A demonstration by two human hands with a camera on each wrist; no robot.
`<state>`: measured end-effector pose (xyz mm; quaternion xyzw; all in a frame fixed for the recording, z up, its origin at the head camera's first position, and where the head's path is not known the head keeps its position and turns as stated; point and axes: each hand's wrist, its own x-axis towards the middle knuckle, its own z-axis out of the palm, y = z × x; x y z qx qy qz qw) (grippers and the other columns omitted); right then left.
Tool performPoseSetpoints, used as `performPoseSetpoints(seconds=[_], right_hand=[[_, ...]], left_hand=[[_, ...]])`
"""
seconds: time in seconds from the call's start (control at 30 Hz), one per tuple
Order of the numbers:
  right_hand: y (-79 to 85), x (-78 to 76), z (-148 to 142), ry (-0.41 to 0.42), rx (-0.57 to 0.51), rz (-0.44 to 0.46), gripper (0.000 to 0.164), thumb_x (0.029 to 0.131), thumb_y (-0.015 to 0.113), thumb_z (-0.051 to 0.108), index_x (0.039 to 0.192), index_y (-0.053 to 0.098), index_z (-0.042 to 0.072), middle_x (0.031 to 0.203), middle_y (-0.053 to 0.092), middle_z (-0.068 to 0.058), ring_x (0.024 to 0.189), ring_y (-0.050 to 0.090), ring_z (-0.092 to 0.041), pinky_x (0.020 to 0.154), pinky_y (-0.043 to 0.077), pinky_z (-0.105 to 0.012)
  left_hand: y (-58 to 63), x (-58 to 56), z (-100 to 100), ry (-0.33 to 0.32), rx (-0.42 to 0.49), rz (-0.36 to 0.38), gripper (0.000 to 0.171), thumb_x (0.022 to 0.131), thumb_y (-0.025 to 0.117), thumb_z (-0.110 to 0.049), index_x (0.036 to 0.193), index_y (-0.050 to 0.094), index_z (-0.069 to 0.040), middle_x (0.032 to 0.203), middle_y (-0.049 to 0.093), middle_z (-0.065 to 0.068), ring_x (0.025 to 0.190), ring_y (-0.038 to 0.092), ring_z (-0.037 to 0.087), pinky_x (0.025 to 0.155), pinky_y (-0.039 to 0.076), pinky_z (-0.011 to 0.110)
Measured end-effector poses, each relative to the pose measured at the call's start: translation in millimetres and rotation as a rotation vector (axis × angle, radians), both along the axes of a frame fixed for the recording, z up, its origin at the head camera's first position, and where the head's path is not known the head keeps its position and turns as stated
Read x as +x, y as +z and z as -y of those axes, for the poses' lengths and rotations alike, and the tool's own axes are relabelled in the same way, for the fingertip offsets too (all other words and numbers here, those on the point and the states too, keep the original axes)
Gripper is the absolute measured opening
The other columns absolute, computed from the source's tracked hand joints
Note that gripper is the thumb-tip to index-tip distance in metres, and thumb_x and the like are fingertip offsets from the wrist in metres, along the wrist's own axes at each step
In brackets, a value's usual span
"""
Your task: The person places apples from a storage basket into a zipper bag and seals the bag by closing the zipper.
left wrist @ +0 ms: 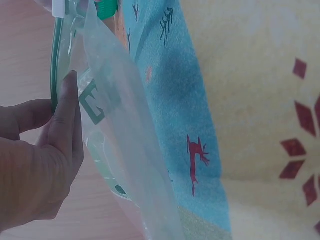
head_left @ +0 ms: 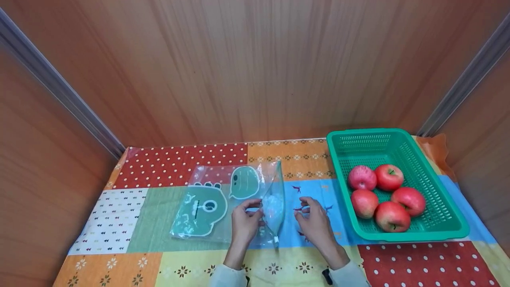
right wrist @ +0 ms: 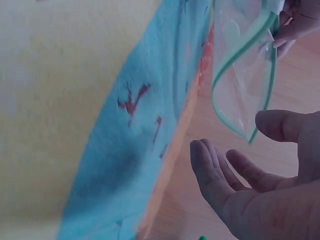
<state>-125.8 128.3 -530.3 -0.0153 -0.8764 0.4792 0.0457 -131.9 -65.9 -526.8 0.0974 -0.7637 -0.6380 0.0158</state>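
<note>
A clear zip bag (head_left: 275, 199) with green dinosaur print lies on the cloth, its mouth with the green zip strip gaping toward the right. My left hand (head_left: 246, 221) pinches one side of that mouth between thumb and fingers; the left wrist view shows the green strip (left wrist: 55, 60) at the fingertips. A white slider (head_left: 275, 239) sits at the strip's near end. My right hand (head_left: 314, 223) is just right of the mouth, thumb and fingers loosely bent and apart, holding nothing. In the right wrist view the bag's opening (right wrist: 245, 75) stands just beyond its fingers.
To the right stands a green plastic basket (head_left: 434, 235) with several red apples (head_left: 392, 216) in it. A patchwork cloth (head_left: 119, 215) covers the table. Wood-grain panels (head_left: 247, 71) rise at the back and both sides.
</note>
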Motion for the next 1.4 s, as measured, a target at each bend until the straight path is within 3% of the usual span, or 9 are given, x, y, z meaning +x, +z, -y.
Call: performPoseSetpoints(seconds=[0.23,0.6,0.83,1.17,1.4], right_hand=[[10.1,2.9,-11.1,-0.015,0.118,-0.018,0.045,0.095,0.077,0.006,0.136,0.062,-0.002,0.132,0.062,-0.022,0.116,0.066,-0.041,0.093,0.059,-0.057],[26.5,7.6,-28.2,-0.004,0.203,-0.095,0.047,0.094,0.078,0.005,0.137,0.061,-0.003,0.139,0.06,-0.023,0.12,0.063,-0.039,0.097,0.059,-0.057],[36.2,9.5,-43.8,0.015,0.242,-0.18,0.044,0.093,0.077,0.0,0.134,0.063,-0.006,0.14,0.059,-0.025,0.129,0.058,-0.042,0.107,0.051,-0.06],[42.4,12.2,-67.0,-0.008,0.288,-0.24,0.043,0.09,0.079,0.001,0.13,0.066,-0.007,0.137,0.061,-0.026,0.129,0.057,-0.045,0.107,0.049,-0.063],[48.4,12.4,-86.0,-0.016,0.339,-0.191,0.048,0.091,0.079,0.005,0.135,0.064,-0.007,0.14,0.058,-0.027,0.13,0.053,-0.046,0.105,0.05,-0.065]], left_hand=[[-1.8,0.0,0.0,-0.007,0.011,-0.001,0.026,0.097,0.067,0.005,0.122,0.072,0.004,0.111,0.071,0.017,0.083,0.074,0.026,0.068,0.065,0.035],[-1.3,1.3,0.2,-0.01,0.014,0.006,0.025,0.098,0.067,0.005,0.123,0.072,0.004,0.113,0.071,0.016,0.082,0.073,0.022,0.068,0.065,0.035],[-2.1,2.3,0.6,-0.008,0.021,0.008,0.026,0.098,0.067,0.004,0.124,0.072,0.003,0.113,0.071,0.016,0.083,0.073,0.022,0.069,0.065,0.035],[-4.5,2.0,2.0,-0.015,0.028,-0.001,0.027,0.098,0.066,0.006,0.124,0.071,0.004,0.113,0.071,0.017,0.082,0.073,0.022,0.068,0.065,0.034],[-5.5,2.3,1.7,-0.021,0.029,-0.003,0.026,0.098,0.066,0.006,0.124,0.071,0.005,0.113,0.07,0.017,0.083,0.074,0.023,0.068,0.065,0.034]])
